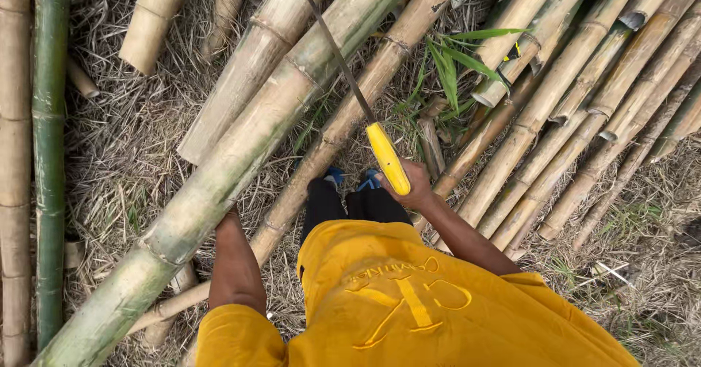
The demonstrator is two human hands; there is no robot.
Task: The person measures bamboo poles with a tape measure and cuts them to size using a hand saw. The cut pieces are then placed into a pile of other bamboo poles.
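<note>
Your right hand fingers wrapped tight around saw yellow handle, blade angled up. Left hand under bamboo pole; fingers hidden, can't tell.

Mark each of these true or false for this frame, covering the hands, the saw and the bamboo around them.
1. The right hand grips a saw by its yellow handle. True.
2. The saw blade points down toward the person's feet. False: it points up and away, over the bamboo poles.
3. The left hand is against the big pale-green bamboo pole that runs slantwise. True; the pole hides most of the hand.
4. The ground is bare concrete. False: it is dry grass.
5. A thin dark-green pole stands along the left edge. True.
6. The person wears a blue shirt. False: the shirt is yellow.
</note>
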